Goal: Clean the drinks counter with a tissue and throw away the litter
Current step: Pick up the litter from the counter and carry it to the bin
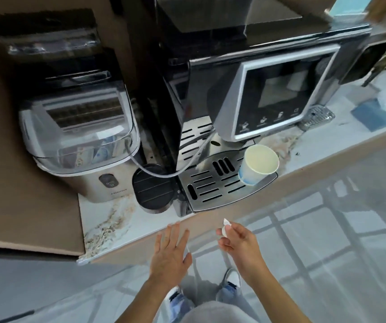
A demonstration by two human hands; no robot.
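Note:
My right hand (241, 243) hovers in front of the counter edge and pinches a small white scrap of tissue (225, 227) between thumb and fingers. My left hand (169, 252) is flat and empty, fingers spread, just below the marble counter (117, 222). A paper cup (258, 164), white with a blue base, stands tilted on the right corner of the coffee machine's metal drip tray (210, 190). A blue tissue box (378, 110) with white tissue sticking out sits on the counter at the far right.
A large black coffee machine (245, 73) fills the middle, with a small ice maker (77, 127) to its left and a round black lid (153, 190) between them. A small metal grate (319, 115) lies right of the machine. Tiled floor and my shoes are below.

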